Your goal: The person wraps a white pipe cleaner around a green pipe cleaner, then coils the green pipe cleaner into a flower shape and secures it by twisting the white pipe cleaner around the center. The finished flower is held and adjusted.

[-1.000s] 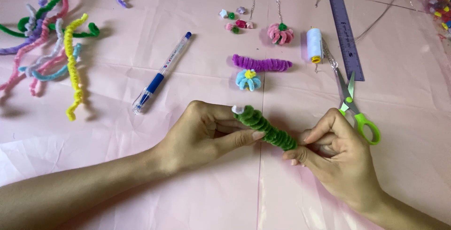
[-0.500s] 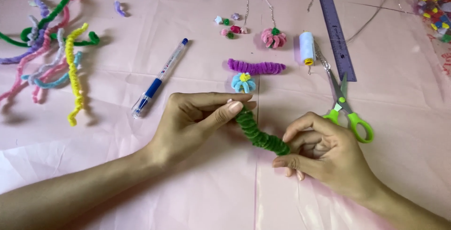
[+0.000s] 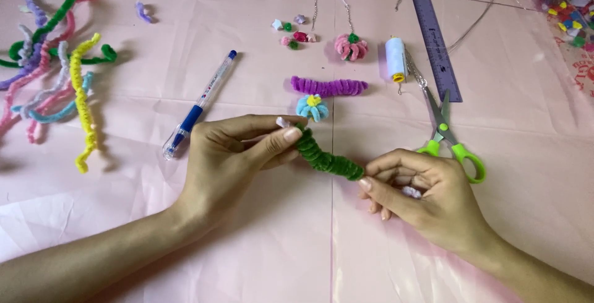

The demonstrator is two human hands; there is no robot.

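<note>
While both hands, left hand (image 3: 238, 154) and right hand (image 3: 427, 195), are pinching the coiled green pipe cleaner (image 3: 327, 157) below the blue flower (image 3: 311, 107), shaping is underway; steady twisting seems needed.

Over the last second the green coiled pipe cleaner (image 3: 327, 156) has tipped from a shallow slant to a steeper one, running from 10 o'clock down to 4 o'clock. The left hand (image 3: 238, 154) has laid its fingers flatter over the upper end. The right hand (image 3: 427, 195) has slipped toward 5 o'clock.
</note>
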